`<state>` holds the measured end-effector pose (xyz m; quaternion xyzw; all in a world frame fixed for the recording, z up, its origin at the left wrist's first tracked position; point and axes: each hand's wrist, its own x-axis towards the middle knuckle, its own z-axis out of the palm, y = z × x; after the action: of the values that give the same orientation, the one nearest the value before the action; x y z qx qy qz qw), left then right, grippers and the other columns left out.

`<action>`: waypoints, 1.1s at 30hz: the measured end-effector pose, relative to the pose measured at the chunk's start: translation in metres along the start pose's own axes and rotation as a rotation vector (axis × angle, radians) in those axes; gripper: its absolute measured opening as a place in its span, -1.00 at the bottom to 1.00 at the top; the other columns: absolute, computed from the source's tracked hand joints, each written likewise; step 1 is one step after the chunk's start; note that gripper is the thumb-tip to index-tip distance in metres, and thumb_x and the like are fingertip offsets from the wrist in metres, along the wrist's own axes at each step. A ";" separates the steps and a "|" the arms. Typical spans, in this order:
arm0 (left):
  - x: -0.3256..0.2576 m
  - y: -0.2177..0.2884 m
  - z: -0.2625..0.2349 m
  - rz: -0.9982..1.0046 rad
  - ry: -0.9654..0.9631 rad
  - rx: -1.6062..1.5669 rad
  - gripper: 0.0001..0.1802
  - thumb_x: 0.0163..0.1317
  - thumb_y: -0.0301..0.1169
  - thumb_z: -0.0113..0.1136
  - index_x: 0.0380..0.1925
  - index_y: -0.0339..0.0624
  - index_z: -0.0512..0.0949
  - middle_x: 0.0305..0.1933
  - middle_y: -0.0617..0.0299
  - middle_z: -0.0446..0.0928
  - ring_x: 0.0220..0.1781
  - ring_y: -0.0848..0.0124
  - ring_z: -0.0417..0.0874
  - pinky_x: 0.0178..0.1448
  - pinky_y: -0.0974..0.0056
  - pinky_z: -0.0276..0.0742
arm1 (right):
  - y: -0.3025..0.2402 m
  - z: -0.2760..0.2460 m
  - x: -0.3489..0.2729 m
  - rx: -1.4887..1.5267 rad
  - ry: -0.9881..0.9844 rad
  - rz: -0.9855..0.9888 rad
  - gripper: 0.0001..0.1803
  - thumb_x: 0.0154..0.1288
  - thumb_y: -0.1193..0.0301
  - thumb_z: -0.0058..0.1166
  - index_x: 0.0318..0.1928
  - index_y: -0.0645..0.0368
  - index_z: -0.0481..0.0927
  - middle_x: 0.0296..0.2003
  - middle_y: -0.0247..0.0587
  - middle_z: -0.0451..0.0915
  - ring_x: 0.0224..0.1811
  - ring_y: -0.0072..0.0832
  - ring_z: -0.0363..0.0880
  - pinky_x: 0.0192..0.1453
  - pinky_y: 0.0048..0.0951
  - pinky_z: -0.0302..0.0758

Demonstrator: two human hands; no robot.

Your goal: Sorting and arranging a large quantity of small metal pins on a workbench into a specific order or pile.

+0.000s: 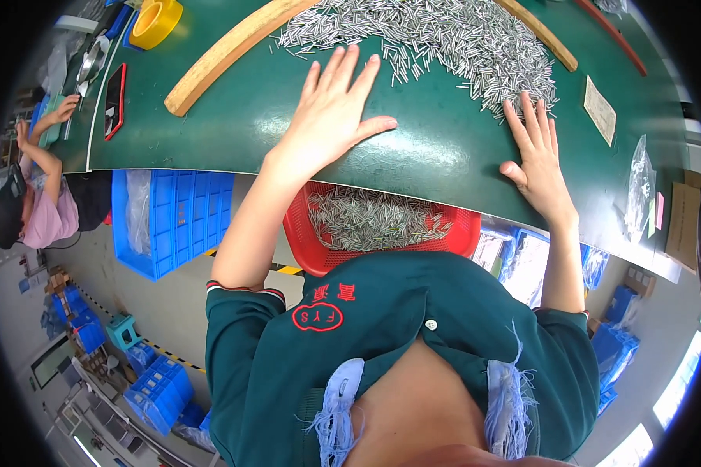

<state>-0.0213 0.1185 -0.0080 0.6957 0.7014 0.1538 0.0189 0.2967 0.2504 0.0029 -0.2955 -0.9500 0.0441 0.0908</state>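
Note:
A broad heap of small silvery metal pins [436, 39] lies spread over the green tabletop [234, 132]. My left hand [331, 109] is held flat over the table with fingers spread, its fingertips at the heap's near left edge. On the right, my right hand [536, 156] has its fingers stretched out, the tips touching the pins at the near right edge. Neither hand grips anything. Below the table's front edge, against my body, a red perforated basket [300, 226] holds many more pins [374, 219].
Two wooden strips [234, 54] flank the heap. On the left are a red-edged phone [114, 101] and a yellow tape roll [156, 23]. A card [600, 109] and clear plastic bag [639, 191] lie right. A blue crate [175, 218] stands below; another person [51, 202] sits far left.

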 end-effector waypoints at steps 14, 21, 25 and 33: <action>-0.016 0.010 0.006 0.050 0.084 -0.035 0.12 0.15 0.33 0.16 0.47 -0.27 0.14 0.52 -0.26 0.12 0.61 -0.05 0.04 0.59 -0.25 -0.12 | -0.053 0.017 0.086 0.063 -0.041 -0.359 -0.18 0.41 -0.15 -0.06 0.53 -0.06 0.15 0.55 -0.11 0.04 0.62 -0.06 -0.11 0.63 0.01 -0.14; -0.034 0.019 0.006 -0.108 0.112 0.005 0.11 0.18 0.26 0.21 0.45 -0.41 0.11 0.52 -0.29 0.09 0.61 -0.08 0.05 0.58 -0.24 -0.08 | -0.084 0.023 0.119 0.121 -0.116 -0.424 -0.34 0.51 0.05 -0.10 0.52 -0.07 0.19 0.55 -0.18 0.06 0.63 -0.16 -0.12 0.64 -0.01 -0.13; -0.041 0.017 0.011 -0.152 0.167 0.021 0.12 0.22 0.31 0.10 0.43 -0.49 0.12 0.53 -0.25 0.11 0.61 -0.03 0.06 0.59 -0.21 -0.10 | -0.101 0.032 0.137 0.220 -0.089 -0.445 -0.41 0.50 0.18 -0.04 0.46 0.00 0.30 0.52 -0.21 0.15 0.61 -0.16 -0.03 0.63 -0.04 -0.08; -0.034 0.019 0.015 -0.154 0.244 0.021 0.01 0.26 0.24 0.09 0.39 -0.45 0.22 0.49 -0.18 0.21 0.59 0.04 0.13 0.59 -0.18 -0.07 | -0.090 0.031 0.139 0.284 0.025 -0.475 -0.48 0.47 0.32 -0.03 0.40 0.07 0.40 0.47 -0.14 0.26 0.58 -0.13 0.07 0.62 -0.02 -0.07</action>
<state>0.0023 0.0875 -0.0242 0.6162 0.7513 0.2281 -0.0622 0.1285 0.2545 0.0049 -0.0494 -0.9757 0.1507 0.1510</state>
